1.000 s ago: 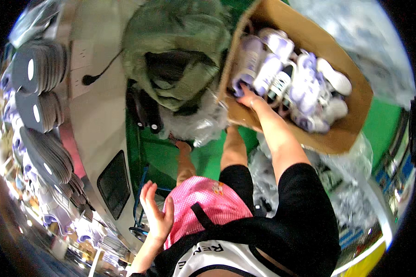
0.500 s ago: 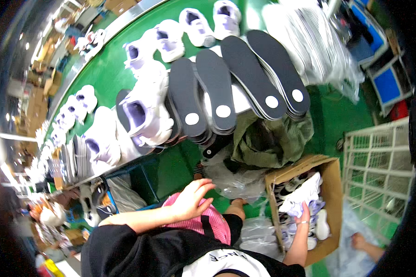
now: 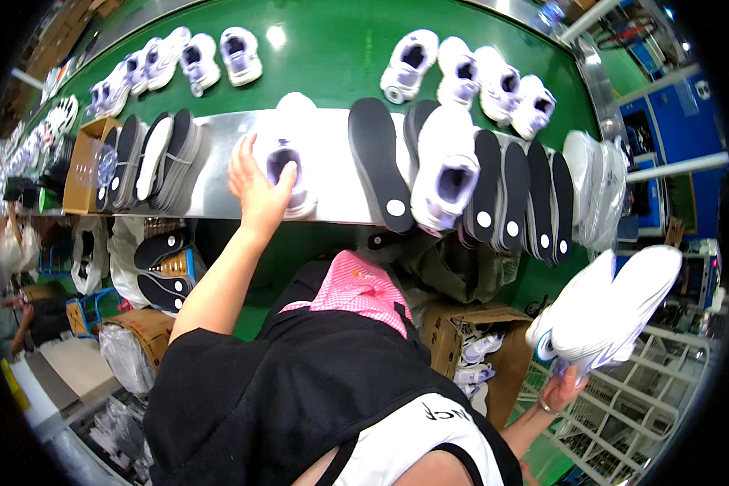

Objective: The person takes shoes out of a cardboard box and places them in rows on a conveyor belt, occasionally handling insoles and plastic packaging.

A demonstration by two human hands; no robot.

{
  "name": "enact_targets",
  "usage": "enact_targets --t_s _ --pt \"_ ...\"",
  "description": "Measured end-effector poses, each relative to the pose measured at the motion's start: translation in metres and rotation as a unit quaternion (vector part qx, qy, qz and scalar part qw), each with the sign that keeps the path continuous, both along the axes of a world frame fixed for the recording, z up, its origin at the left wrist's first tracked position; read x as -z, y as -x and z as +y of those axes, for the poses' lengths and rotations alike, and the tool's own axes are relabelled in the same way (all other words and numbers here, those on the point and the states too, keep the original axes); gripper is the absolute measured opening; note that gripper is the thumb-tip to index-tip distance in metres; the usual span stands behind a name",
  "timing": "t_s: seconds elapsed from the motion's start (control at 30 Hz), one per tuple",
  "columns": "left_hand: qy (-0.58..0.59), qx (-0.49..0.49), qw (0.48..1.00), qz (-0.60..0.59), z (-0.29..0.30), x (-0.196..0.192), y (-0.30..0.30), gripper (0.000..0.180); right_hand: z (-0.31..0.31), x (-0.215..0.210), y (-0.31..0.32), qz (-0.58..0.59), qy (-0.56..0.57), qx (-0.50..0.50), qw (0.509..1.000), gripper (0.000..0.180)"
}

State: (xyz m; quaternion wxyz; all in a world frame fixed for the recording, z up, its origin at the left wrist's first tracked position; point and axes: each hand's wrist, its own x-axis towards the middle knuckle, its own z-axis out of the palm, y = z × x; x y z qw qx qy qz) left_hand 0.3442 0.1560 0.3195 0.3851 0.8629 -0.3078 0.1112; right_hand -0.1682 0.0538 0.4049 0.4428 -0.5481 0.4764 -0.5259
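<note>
My right hand is gripping two shoes off the table's near right corner, my left hand, fingers apart, is curving by another shoe at the near edge, and all are looking light, soft-topped, probably easiest held by the heel.

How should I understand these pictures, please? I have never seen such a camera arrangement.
You see a person working bare-handed, no robot. The pictures look down from a wide camera on the person's head, so straight edges bend. On the metal ledge are black insoles; beyond it, shoes stand on a green surface. The left hand, fingers spread, is at a white shoe on the ledge; whether it grips is unclear. The right hand holds two shoes.
</note>
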Motion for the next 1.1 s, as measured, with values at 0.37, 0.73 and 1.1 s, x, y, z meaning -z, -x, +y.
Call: enact_targets --t_s 0.37,0.73,1.1 --pt "0.209 0.185 0.812 0.513 0.003 0.070 -0.007 0.043 -0.006 -0.084 -0.427 0.028 0.254 -0.476 0.842 0.034" --pt "0.213 0.053 0.890 0.399 0.130 0.011 -0.069 0.064 0.092 0.057 -0.530 0.524 0.246 -0.628 0.520 0.043" --pt "-0.057 0.194 0.974 -0.106 0.121 0.008 -0.110 0.044 0.024 0.065 -0.520 0.352 0.460 -0.507 0.638 0.036"
